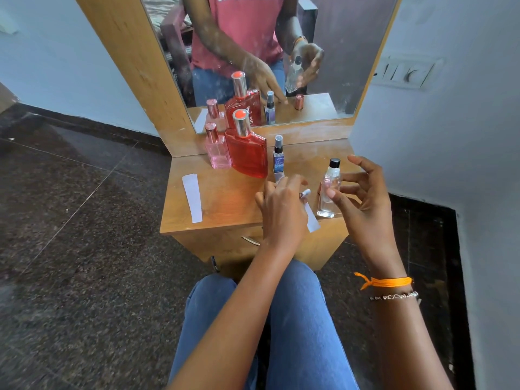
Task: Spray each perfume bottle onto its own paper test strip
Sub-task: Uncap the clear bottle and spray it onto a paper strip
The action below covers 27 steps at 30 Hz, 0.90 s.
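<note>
The clear perfume bottle (328, 190) stands upright near the tabletop (225, 198) front edge, with the right hand (363, 198) at its 3 o'clock. The thumb touches the glass; the other fingers (356, 177) are spread beside it. At its 9 o'clock, the left hand (281, 209) pinches a paper strip (312, 220) against the tabletop.

The small blue spray bottle (278, 161) carries a label too blurred to read; mirrored white lettering on the reflected pink shirt (247, 21) is illegible.
</note>
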{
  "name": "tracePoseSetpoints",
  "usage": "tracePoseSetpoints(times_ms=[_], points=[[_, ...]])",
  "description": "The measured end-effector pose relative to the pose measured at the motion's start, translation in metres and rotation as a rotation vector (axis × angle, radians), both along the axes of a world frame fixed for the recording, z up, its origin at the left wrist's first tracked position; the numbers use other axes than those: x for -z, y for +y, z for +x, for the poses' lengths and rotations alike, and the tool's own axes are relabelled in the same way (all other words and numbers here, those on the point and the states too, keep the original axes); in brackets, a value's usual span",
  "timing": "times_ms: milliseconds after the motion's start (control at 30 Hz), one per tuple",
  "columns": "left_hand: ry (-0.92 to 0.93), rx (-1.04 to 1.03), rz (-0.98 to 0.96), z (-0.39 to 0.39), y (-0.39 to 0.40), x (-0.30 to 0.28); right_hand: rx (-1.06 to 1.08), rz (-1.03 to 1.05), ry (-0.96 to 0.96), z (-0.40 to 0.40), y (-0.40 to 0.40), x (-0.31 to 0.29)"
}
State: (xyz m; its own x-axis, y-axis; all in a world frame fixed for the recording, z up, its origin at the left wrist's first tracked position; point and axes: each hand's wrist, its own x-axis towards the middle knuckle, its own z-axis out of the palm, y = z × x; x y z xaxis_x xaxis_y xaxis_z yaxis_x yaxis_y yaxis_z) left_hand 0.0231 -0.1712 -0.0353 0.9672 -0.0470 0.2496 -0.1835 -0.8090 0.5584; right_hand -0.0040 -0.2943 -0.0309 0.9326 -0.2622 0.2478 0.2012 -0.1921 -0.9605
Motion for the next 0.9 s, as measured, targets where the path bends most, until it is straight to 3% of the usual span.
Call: tracePoseSetpoints(times_ms=[133,300,733,900], points=[[0.011,0.029,-0.300,-0.003,0.007,-0.010,-0.023,0.012,0.019,-0.003,0.000,0.000],[0.128,-0.017,-0.522,-0.006,0.021,-0.024,-0.093,0.015,0.038,-0.007,0.002,0.002],[0.283,0.065,-0.707,-0.016,0.040,-0.036,-0.269,0.415,0.107,-0.013,0.020,0.004],[0.382,0.114,-0.727,-0.020,0.044,-0.035,-0.224,0.287,0.097,-0.020,0.023,0.001]])
